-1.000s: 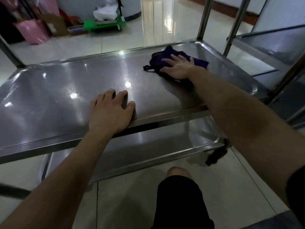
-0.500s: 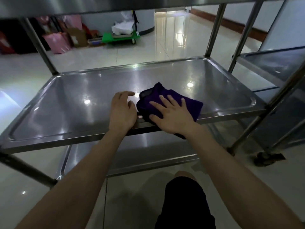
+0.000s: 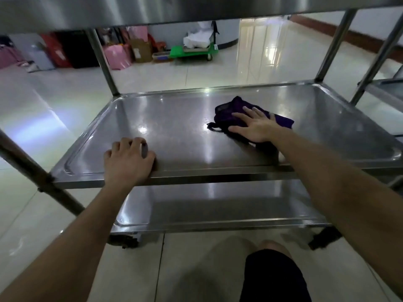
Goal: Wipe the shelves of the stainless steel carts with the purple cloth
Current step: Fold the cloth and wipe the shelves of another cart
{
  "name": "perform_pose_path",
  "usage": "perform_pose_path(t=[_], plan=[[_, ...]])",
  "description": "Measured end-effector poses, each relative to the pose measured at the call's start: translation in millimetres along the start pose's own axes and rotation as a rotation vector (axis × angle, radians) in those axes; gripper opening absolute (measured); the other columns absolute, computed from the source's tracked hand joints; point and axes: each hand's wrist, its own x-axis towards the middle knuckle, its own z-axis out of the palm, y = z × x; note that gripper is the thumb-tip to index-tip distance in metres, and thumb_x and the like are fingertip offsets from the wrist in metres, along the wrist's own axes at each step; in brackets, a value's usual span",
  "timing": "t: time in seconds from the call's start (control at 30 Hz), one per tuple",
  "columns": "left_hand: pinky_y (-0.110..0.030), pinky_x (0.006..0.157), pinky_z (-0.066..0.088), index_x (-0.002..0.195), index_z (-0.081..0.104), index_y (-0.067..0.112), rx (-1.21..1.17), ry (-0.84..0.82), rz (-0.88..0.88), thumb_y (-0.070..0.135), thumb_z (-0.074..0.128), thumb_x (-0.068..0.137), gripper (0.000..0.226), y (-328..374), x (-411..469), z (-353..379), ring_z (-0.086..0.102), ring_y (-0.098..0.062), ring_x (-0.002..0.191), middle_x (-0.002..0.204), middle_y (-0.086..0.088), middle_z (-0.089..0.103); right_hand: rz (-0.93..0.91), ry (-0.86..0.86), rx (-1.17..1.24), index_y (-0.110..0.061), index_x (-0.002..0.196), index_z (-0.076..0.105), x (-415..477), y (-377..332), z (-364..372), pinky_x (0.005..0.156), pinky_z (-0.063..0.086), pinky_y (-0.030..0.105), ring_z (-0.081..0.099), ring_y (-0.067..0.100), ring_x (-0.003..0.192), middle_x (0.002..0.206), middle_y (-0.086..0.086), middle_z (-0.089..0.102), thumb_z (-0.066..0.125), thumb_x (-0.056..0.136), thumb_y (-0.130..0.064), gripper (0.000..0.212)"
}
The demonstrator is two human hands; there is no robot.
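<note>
Cart: stainless steel cart with three flat tray shelves on round metal posts, standing on a pale glossy tiled floor (image 3: 43, 105)
Top shelf (image 3: 152, 9): seen only from its front edge and underside, across the upper border of the view
Middle shelf (image 3: 174, 127): shiny rimmed steel tray with bright light spots on it, carrying the cloth and both hands
Purple cloth (image 3: 226, 114): dark purple rag, crumpled, lying on the right half of the middle shelf, towards the centre, partly hidden under the right hand
Right hand (image 3: 255, 127): laid flat on the cloth, fingers straight and spread, pressing it onto the steel, curled round nothing
Left hand (image 3: 127, 162): resting on the near rim of the middle shelf, left of centre, well apart from the cloth; fingers loosely bent with tips on the steel, holding nothing
Lower shelf (image 3: 218, 205): bare steel tray right below, with a black castor wheel (image 3: 322, 237) under its right corner
Second cart (image 3: 388, 88): just beside on the right, only a shelf corner showing
Background: green platform trolley (image 3: 192, 51), brown cardboard box (image 3: 140, 50) and pink bag (image 3: 116, 56) by the far wall
Foreground: knee in black shorts (image 3: 272, 277) at the bottom edge
</note>
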Motion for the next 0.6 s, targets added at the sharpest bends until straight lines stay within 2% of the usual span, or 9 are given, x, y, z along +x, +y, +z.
perform_pose_path(t=[0.07, 0.13, 0.23, 0.33, 0.4, 0.5, 0.53, 0.6], plan=[[-0.058, 0.111, 0.042, 0.136, 0.056, 0.03, -0.01, 0.039, 0.015, 0.058, 0.048, 0.1, 0.047, -1.6, 1.4, 3.0, 0.052, -0.037, 0.132, 0.142, -0.011, 0.056, 0.061, -0.016, 0.004, -0.055, 0.169, 0.009, 29.9, -28.7, -5.1, 0.126, -0.012, 0.071, -0.013, 0.025, 0.167, 0.182, -0.008, -0.01, 0.023, 0.087, -0.098, 0.094], [-0.058, 0.112, 0.042, 0.137, 0.056, 0.029, -0.008, 0.061, 0.022, 0.057, 0.048, 0.101, 0.046, -2.4, 2.6, 5.6, 0.052, -0.038, 0.132, 0.142, -0.011, 0.057, 0.028, -0.043, -0.007, -0.052, 0.17, 0.008, 42.4, -74.0, -2.6, 0.125, -0.014, 0.073, -0.014, 0.029, 0.167, 0.182, -0.005, -0.012, 0.023, 0.092, -0.094, 0.09], [-0.057, 0.111, 0.041, 0.137, 0.06, 0.027, -0.027, 0.093, 0.012, 0.048, 0.045, 0.106, 0.041, -5.7, 3.2, 7.6, 0.053, -0.037, 0.131, 0.141, -0.012, 0.059, -0.228, -0.072, -0.039, -0.054, 0.169, 0.009, 18.7, -138.9, 17.6, 0.125, -0.015, 0.069, -0.012, 0.027, 0.167, 0.182, -0.006, -0.01, 0.023, 0.094, -0.092, 0.085], [-0.053, 0.111, 0.041, 0.136, 0.063, 0.021, -0.158, 0.167, -0.046, 0.034, 0.043, 0.108, 0.036, -8.3, -2.5, 9.8, 0.056, -0.035, 0.128, 0.137, -0.011, 0.065, -0.45, -0.081, -0.06, -0.058, 0.167, 0.011, -36.1, -159.8, 46.2, 0.128, -0.015, 0.062, -0.012, 0.018, 0.167, 0.182, -0.012, -0.008, 0.016, 0.085, -0.097, 0.09], [-0.051, 0.108, 0.045, 0.132, 0.064, 0.015, -0.311, 0.271, -0.061, 0.023, 0.045, 0.108, 0.032, -5.0, -11.1, 8.3, 0.061, -0.033, 0.122, 0.128, -0.01, 0.07, -0.52, -0.061, -0.052, -0.059, 0.167, 0.012, -67.5, -157.3, 56.4, 0.13, -0.015, 0.058, -0.013, 0.012, 0.166, 0.181, -0.016, -0.007, 0.013, 0.086, -0.096, 0.089], [-0.047, 0.106, 0.05, 0.126, 0.066, 0.011, -0.548, 0.461, 0.004, 0.011, 0.053, 0.104, 0.026, -7.8, -30.9, -0.2, 0.063, -0.029, 0.117, 0.121, -0.008, 0.069, -0.504, -0.06, -0.044, -0.057, 0.168, 0.013, -89.7, -156.3, 55.0, 0.131, -0.014, 0.057, -0.014, 0.01, 0.166, 0.18, -0.016, -0.008, 0.02, 0.099, -0.088, 0.076], [-0.044, 0.107, 0.049, 0.127, 0.065, 0.011, -0.615, 0.56, 0.002, 0.011, 0.057, 0.102, 0.027, -15.3, -38.6, -2.4, 0.062, -0.027, 0.117, 0.121, -0.006, 0.066, -0.493, -0.061, -0.041, -0.057, 0.168, 0.013, -93.1, -157.3, 53.7, 0.131, -0.014, 0.058, -0.015, 0.01, 0.166, 0.18, -0.016, -0.009, 0.022, 0.1, -0.086, 0.074], [-0.035, 0.107, 0.045, 0.132, 0.06, 0.012, -0.69, 0.841, -0.114, 0.016, 0.067, 0.098, 0.035, -44.0, -52.6, -7.6, 0.058, -0.021, 0.117, 0.124, -0.003, 0.058, -0.487, -0.051, -0.041, -0.058, 0.168, 0.012, -92.8, -159.9, 52.6, 0.131, -0.014, 0.058, -0.015, 0.01, 0.165, 0.18, -0.017, -0.009, 0.021, 0.099, -0.087, 0.075]])
